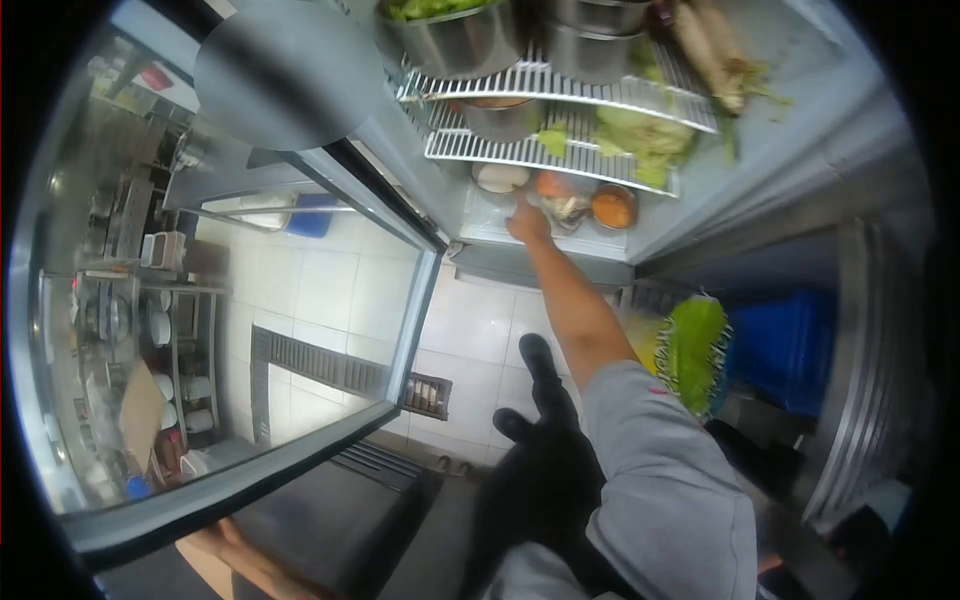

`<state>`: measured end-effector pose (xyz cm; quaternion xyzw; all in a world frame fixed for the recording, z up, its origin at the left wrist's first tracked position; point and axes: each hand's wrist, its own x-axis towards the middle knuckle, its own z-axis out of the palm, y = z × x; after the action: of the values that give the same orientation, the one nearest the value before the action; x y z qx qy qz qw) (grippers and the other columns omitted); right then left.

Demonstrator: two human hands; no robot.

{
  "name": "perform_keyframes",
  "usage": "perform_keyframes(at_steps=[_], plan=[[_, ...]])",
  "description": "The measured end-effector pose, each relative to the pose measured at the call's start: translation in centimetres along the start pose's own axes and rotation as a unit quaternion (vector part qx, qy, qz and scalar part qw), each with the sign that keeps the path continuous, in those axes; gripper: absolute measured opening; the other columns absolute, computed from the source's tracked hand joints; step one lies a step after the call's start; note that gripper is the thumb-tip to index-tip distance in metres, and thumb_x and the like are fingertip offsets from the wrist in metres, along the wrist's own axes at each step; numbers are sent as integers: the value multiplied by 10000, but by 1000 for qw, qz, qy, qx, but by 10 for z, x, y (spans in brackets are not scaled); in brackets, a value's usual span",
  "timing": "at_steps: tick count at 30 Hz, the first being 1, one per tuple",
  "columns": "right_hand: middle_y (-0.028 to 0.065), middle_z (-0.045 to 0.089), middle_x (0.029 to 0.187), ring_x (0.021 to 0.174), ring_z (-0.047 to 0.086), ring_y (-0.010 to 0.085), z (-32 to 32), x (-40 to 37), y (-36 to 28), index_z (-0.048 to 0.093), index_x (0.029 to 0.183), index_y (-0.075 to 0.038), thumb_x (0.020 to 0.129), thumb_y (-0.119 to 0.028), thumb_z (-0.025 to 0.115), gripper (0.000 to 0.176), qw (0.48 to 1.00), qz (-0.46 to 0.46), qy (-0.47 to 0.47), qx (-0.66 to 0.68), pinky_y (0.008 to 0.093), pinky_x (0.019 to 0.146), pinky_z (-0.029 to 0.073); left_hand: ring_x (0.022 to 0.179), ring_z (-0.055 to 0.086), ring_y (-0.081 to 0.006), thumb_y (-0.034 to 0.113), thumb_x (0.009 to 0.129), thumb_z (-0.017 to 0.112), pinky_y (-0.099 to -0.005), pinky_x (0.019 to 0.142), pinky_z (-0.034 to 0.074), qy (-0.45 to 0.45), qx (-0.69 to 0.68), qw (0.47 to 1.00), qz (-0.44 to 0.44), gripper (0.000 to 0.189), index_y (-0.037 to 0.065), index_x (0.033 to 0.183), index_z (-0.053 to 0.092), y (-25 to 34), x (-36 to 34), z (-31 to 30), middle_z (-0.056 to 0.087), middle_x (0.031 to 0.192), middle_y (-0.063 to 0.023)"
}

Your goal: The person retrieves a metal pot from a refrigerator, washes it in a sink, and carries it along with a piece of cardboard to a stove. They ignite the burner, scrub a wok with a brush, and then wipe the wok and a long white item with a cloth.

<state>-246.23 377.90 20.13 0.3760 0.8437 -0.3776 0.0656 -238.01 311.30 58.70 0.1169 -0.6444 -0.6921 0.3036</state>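
Observation:
My right hand (527, 222) reaches into the bottom of an upright fridge, fingers pointing inward, with nothing visible in its grasp. Just beyond the fingertips sits a round container (500, 178) with something white in it. To its right lie a clear plastic bag (565, 205) with orange and pale contents and a round tub of orange food (613, 208). At the lower left, my left hand (215, 540) is against the lower edge of the open glass fridge door (255, 480). Its fingers are mostly hidden by the door frame.
Wire shelves (560, 150) above hold a metal pot (455, 40), leafy greens (645, 140) and long vegetables (710, 60). A green bag (695, 350) and blue crate (790, 345) stand at the right. A floor drain (427, 395) lies near my shoes (538, 360).

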Motion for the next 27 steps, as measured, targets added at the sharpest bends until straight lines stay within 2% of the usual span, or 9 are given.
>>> perform_keyframes(at_steps=[3,7,9,13,17,18,21,23,27], plan=[[187,685,1149,1106,642,365,63,82,15,556,1326,-131,796,-333,748,598,996,-32,77,-42,454,932,516,1211,554,-250,291,1018,449,-415,1052,442,9,15,1000,22,444,92,1414,473,-8,9,7,529,1366,-124],[191,702,1058,1034,663,370,65,73,13,651,1114,-91,771,-361,780,455,993,-11,120,-14,458,881,527,1177,563,-238,285,1024,436,-405,1040,446,6,9,1000,18,414,86,1381,500,-17,27,13,558,1311,-118],[188,707,960,952,671,383,58,31,19,653,932,-53,747,-354,810,388,980,-61,186,25,472,826,523,1160,567,-232,281,1027,430,-400,1034,449,6,-13,1000,10,400,83,1365,513,-19,31,12,573,1284,-114],[215,681,897,869,658,405,33,-98,46,639,900,-32,765,-338,788,366,971,-120,202,51,468,755,511,1125,576,-220,275,1033,417,-391,1022,454,11,-84,996,-34,379,76,1332,540,-30,21,2,602,1230,-108],[183,729,934,859,705,332,1,-246,74,725,1037,-50,828,-350,754,366,984,-108,78,117,429,752,534,1091,585,-209,268,1040,405,-381,1010,459,39,-238,965,-102,364,70,1299,567,-18,-48,13,631,1175,-101],[192,729,975,906,708,324,-8,-279,79,724,1063,-40,846,-351,734,379,991,-109,70,25,427,789,534,1073,583,-200,298,1053,376,-376,990,463,21,-248,963,-105,355,69,1235,578,0,-76,23,631,1166,-88],[206,709,976,882,683,372,29,-320,184,697,1042,5,846,-316,746,379,974,-201,80,66,455,784,517,941,668,-320,408,1035,370,-412,765,560,-143,-337,912,-185,454,60,1286,518,13,-117,11,653,1123,-153],[184,721,911,833,681,340,15,-400,174,700,983,3,854,-296,739,328,974,-213,57,50,450,765,509,1087,631,-395,363,1035,349,-521,959,489,-181,-297,910,-228,518,-35,1349,457,-22,-87,-5,641,1167,-210],[164,733,904,845,689,325,26,-463,185,722,1020,-55,844,-336,739,331,973,-202,-18,109,445,776,509,1137,613,-389,316,1044,309,-526,922,534,-111,-119,944,-285,501,-40,1387,389,-128,-20,-25,567,1275,-234]])
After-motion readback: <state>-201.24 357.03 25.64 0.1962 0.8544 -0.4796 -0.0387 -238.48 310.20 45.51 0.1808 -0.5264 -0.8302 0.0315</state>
